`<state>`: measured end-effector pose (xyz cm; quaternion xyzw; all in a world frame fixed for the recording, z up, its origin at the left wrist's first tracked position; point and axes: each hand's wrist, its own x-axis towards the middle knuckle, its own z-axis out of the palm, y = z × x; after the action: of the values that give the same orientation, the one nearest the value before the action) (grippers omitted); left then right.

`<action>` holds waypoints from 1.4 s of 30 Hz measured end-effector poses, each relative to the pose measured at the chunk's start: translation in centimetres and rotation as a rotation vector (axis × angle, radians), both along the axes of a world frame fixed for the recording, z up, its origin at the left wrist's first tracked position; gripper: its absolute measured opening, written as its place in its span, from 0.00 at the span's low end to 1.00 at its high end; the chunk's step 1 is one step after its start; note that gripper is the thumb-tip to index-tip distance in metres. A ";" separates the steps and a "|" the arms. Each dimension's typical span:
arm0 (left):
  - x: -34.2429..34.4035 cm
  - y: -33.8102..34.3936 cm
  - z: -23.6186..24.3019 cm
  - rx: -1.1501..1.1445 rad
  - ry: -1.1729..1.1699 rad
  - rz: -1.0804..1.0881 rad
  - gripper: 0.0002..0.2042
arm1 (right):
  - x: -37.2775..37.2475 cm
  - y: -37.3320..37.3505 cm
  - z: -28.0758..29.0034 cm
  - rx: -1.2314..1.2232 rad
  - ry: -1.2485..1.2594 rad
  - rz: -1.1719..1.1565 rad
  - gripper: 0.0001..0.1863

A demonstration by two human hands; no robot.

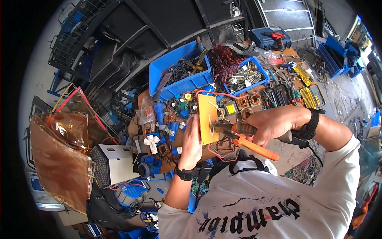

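My left hand (191,142) holds a flat yellow-orange board (206,113) upright by its left edge, the fingers lying along its back. Small pale and dark parts stick out from the board's right face. In my right hand (276,122) is a pair of orange-handled pliers (258,148), its dark jaws against the board's middle. One handle lies inside my grip and the other stands apart below it. What exactly the jaws grip is too small to make out. A red wire (223,94) loops behind the board.
Beyond my hands, a blue crate (181,88) holds tools and cables, beside a blue tray (266,76) of metal pieces. Blue and white fittings (151,143) crowd the bench at left. Hand tools (274,96), a yellow case (308,96) and a drill (276,38) lie at right.
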<state>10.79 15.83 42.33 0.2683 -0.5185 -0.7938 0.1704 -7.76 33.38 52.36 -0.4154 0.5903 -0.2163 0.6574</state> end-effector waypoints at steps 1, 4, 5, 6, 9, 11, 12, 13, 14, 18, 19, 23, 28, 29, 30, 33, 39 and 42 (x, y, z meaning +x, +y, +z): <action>0.1 0.1 0.0 0.017 0.016 0.007 0.19 | -0.1 -0.1 0.1 -0.014 0.074 0.056 0.08; -0.1 0.3 0.2 0.045 0.008 0.033 0.20 | -0.2 -0.3 0.5 -0.036 0.263 0.168 0.09; 0.0 0.3 0.1 0.025 0.002 0.017 0.20 | 0.1 -0.2 1.0 -0.033 0.305 0.170 0.09; 0.0 0.2 -0.1 0.005 -0.005 0.001 0.20 | 0.3 -0.2 1.4 -0.031 0.346 0.171 0.09; -0.1 0.6 -0.1 -0.022 -0.003 0.019 0.20 | 0.6 -0.4 1.6 0.022 0.348 0.200 0.10; -0.2 0.8 -0.2 -0.023 0.004 0.027 0.20 | 0.6 -0.1 1.4 -0.011 0.339 0.162 0.10; -0.2 0.7 -0.3 -0.020 0.006 0.020 0.20 | 0.6 -0.1 1.3 -0.028 0.335 0.144 0.10; -0.2 0.7 -0.3 -0.017 0.009 0.013 0.20 | 0.5 0.0 1.4 -0.014 0.311 0.136 0.10; -0.3 0.7 -0.3 -0.013 0.005 0.012 0.20 | 0.5 0.0 1.6 0.000 0.287 0.127 0.10; -0.6 0.8 -0.5 -0.018 -0.015 0.049 0.18 | 0.9 0.0 0.9 0.032 0.340 0.109 0.11; -0.6 0.8 -0.7 -0.025 -0.019 0.065 0.18 | 1.1 0.1 0.5 -0.020 0.377 0.095 0.11; -0.4 -0.2 -1.5 -0.087 -0.020 0.108 0.16 | 1.9 0.8 -0.2 -0.134 0.462 0.021 0.12; -0.6 -0.3 -0.4 -0.058 0.043 0.168 0.17 | 2.8 1.9 -2.2 -0.439 0.492 -0.119 0.13; -0.6 -0.3 -0.2 -0.061 0.047 0.176 0.17 | 2.8 2.1 -2.1 -0.419 0.492 -0.128 0.14; -0.5 -0.3 -0.1 -0.082 0.052 0.155 0.19 | 2.9 2.2 -1.6 -0.398 0.491 -0.135 0.15; 0.0 -0.4 0.2 -0.173 0.045 0.099 0.21 | 3.0 2.6 -1.0 -0.377 0.493 -0.182 0.16; -0.2 -0.3 0.2 -0.378 0.012 0.113 0.20 | 3.2 3.1 -1.8 -0.439 0.487 -0.240 0.15; -0.3 -0.3 0.3 -0.402 0.012 0.098 0.20 | 3.3 3.2 -1.4 -0.418 0.474 -0.245 0.16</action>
<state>10.50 15.57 42.61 0.2492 -0.6517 -0.6668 0.2619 -4.46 36.62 50.98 -0.5058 0.7153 -0.3075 0.3715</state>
